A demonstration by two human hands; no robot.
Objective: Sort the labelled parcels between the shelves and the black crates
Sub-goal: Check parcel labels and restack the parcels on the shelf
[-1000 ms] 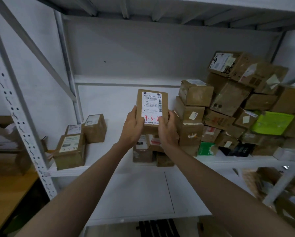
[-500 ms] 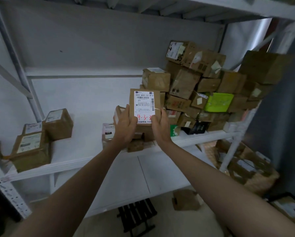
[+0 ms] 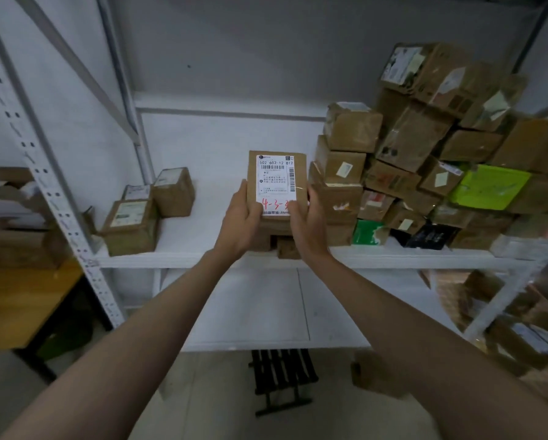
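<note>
I hold a small brown labelled parcel [image 3: 277, 182] upright in front of the white shelf [image 3: 202, 258], its white label with red handwriting facing me. My left hand [image 3: 241, 222] grips its lower left edge and my right hand [image 3: 306, 225] grips its lower right edge, thumbs on the label. A few small parcels [image 3: 287, 247] sit on the shelf right behind my hands, mostly hidden. A tall heap of brown parcels [image 3: 415, 144] fills the right part of the shelf. Three labelled parcels [image 3: 133, 223] stand at the shelf's left end.
A green box [image 3: 488, 187] lies in the heap. A black folding stool [image 3: 282, 376] and a brown box [image 3: 374, 373] are on the floor below. A lower shelf board [image 3: 250, 309] runs under the parcels. A wooden table [image 3: 21, 300] and more cartons stand at left.
The view swung right and then back left. The parcel stayed in both hands at about the same height in front of the shelf.
</note>
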